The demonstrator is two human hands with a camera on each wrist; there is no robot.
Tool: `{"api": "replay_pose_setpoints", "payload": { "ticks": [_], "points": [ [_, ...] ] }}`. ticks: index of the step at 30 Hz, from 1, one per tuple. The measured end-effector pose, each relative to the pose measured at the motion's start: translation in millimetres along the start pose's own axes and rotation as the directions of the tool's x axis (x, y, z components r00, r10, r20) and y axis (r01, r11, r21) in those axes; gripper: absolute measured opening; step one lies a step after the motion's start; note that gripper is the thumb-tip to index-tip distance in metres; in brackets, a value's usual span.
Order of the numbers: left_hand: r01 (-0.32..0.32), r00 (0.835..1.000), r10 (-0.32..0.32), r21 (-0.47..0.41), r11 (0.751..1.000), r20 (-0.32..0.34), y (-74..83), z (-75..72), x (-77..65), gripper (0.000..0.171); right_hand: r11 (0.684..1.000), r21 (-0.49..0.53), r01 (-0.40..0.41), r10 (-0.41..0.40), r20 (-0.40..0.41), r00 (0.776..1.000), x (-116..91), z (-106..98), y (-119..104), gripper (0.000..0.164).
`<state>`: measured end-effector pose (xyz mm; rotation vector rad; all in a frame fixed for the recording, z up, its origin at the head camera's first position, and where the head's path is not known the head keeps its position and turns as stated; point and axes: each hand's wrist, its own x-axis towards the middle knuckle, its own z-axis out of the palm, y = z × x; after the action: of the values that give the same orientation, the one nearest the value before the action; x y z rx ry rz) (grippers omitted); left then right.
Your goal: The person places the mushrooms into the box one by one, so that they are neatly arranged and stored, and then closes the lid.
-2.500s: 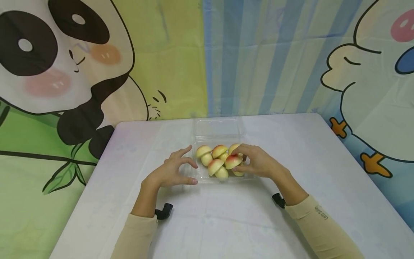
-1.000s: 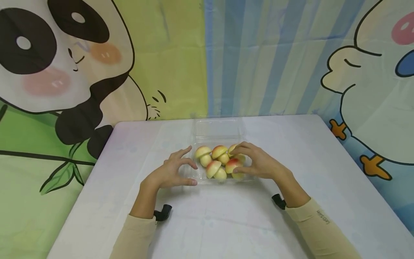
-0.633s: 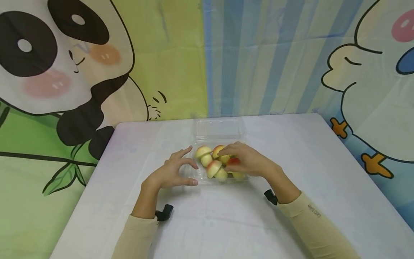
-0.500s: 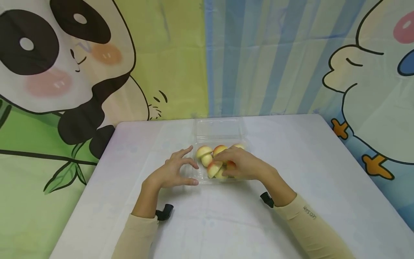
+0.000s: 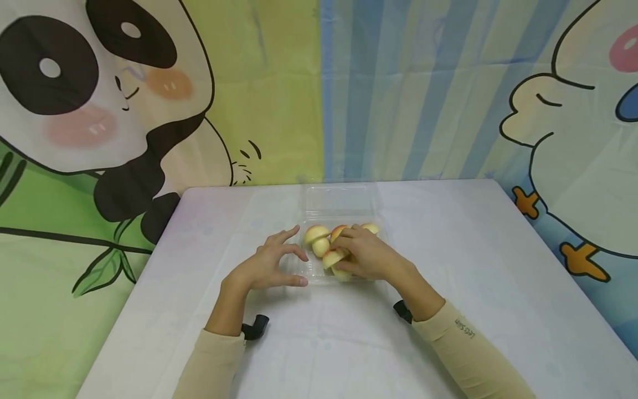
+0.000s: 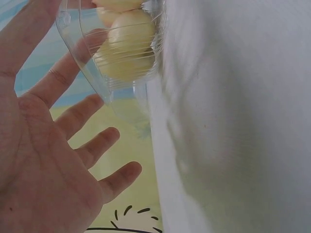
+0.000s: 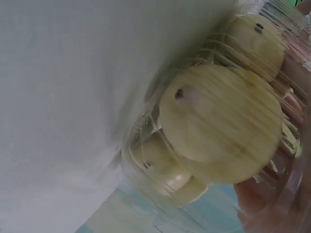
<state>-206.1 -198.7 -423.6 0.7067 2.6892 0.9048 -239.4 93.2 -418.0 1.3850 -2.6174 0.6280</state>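
Several pale yellow toy mushrooms (image 5: 316,234) with red-tinged caps lie in a clear plastic box (image 5: 310,275). Reaching in from the right, my right hand (image 5: 371,254) pinches the front-left toy mushroom (image 5: 330,257) between bent fingers and thumb. This hand covers most of the right-side mushrooms; through the ridged wall in the right wrist view, a rounded end (image 7: 218,121) with a dark spot shows. My left hand (image 5: 266,266) stays at the box's left side, fingers spread apart and thumb pointing to its front corner. In the left wrist view, fingertips overlap the clear wall.
The box's clear lid (image 5: 339,199) lies folded back toward the table's far edge. White cloth covers the table (image 5: 319,343). Behind it hangs a printed curtain (image 5: 269,94) with cartoon animals. A black wrist camera (image 5: 256,327) sits under the left wrist.
My right hand has let go of the front-right mushroom and moved left to the front-left one. The left hand has kept its place beside the box.
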Motion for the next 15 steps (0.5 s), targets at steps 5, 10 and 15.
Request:
{"api": "replay_pose_setpoints", "payload": {
  "ticks": [5,10,15],
  "points": [
    [0.004,1.0,-0.004,0.005,1.0,0.005,0.2,0.1,-0.8,0.051,0.998,-0.001,-0.069,0.069,0.0,0.998,-1,0,2,0.035],
    [0.0,1.0,0.0,0.004,1.0,0.0,-0.6,-0.7,-0.2,0.051,0.992,0.064,-0.111,0.111,0.016,0.994,-2,-8,7,0.045],
    [0.0,1.0,0.0,0.001,1.0,-0.002,-1.1,-0.6,0.3,0.051,0.982,0.121,-0.142,0.143,-0.003,0.99,-5,-19,17,0.044]
  ]
}}
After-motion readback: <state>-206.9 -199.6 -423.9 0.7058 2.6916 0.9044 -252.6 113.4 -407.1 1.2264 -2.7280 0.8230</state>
